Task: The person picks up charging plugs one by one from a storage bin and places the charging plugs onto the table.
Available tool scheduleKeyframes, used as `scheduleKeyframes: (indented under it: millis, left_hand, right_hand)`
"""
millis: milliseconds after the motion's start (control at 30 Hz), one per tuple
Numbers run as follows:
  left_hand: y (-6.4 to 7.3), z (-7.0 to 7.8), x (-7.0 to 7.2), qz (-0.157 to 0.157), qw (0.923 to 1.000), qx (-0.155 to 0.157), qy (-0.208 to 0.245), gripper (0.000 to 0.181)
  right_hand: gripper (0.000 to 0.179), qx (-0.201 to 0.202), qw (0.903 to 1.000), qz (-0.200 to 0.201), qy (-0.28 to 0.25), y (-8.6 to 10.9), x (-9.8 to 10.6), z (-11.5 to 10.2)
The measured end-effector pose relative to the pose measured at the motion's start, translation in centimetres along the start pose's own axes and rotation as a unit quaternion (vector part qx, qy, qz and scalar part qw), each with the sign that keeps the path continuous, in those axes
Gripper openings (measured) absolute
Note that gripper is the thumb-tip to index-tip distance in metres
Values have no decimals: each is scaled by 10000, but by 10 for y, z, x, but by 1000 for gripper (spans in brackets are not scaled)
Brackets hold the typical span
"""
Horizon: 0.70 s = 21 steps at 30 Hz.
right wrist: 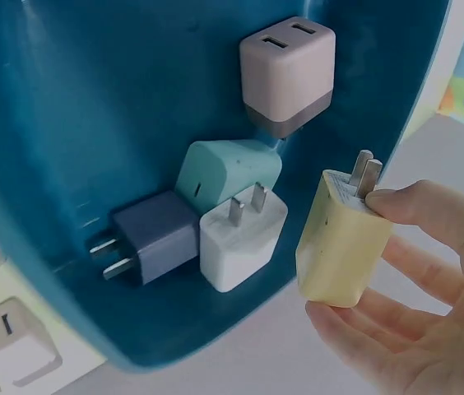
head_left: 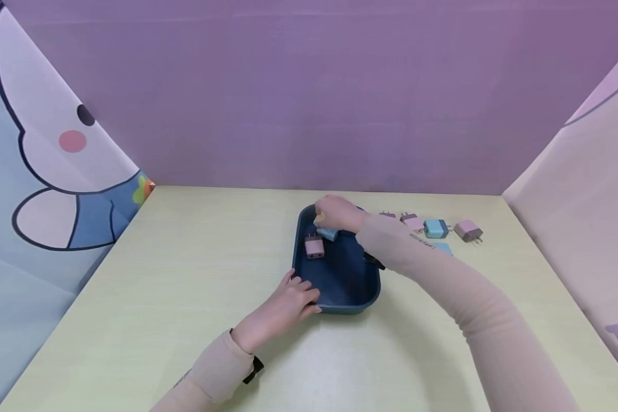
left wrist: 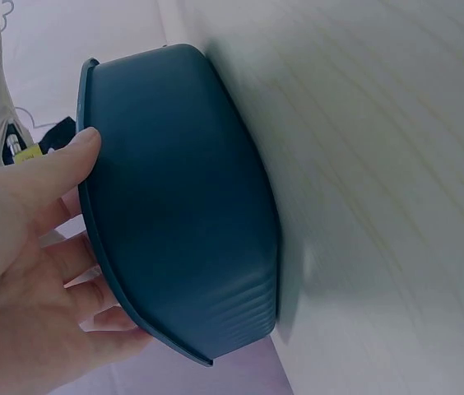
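Note:
A dark blue plastic basin (head_left: 340, 280) stands on the table. My left hand (head_left: 290, 300) grips its rim at the near left corner, thumb on the outer wall in the left wrist view. Over the basin's far end, my right hand (head_left: 340, 213) pinches a yellow plug-in charger (right wrist: 343, 247) between thumb and fingers, prongs pointing up in the right wrist view. Inside the basin lie a pink charger (right wrist: 290, 74), a mint charger (right wrist: 220, 169), a white charger (right wrist: 244, 247) and a dark blue-grey charger (right wrist: 158, 234). The white one touches the mint one.
Right of the basin several more chargers lie on the table, among them a blue one (head_left: 435, 229), a pink one (head_left: 411, 222) and a pink-grey one (head_left: 467, 230). My right sleeve partly covers a light blue one (head_left: 443, 248). A purple backdrop (head_left: 309, 103) closes off the far edge.

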<state>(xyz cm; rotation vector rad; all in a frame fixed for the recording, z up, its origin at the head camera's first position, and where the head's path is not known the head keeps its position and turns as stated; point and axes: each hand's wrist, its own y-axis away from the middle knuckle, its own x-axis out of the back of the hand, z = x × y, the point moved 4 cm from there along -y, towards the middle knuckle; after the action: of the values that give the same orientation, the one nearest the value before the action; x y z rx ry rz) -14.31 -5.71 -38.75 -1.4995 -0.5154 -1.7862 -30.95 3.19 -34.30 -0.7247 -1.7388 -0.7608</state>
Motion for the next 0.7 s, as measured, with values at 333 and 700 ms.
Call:
scheduleKeyframes:
  millis: [333,700]
  left_hand:
    - [2,1,4,175,9997,-163,101,19]
    - [-1,-2,-1,-171,9998,122,14,16]
  right_hand:
    - [27,106,9999,53,-107,24,9,9]
    - [26,140,9988,246,-404,44,13,24]
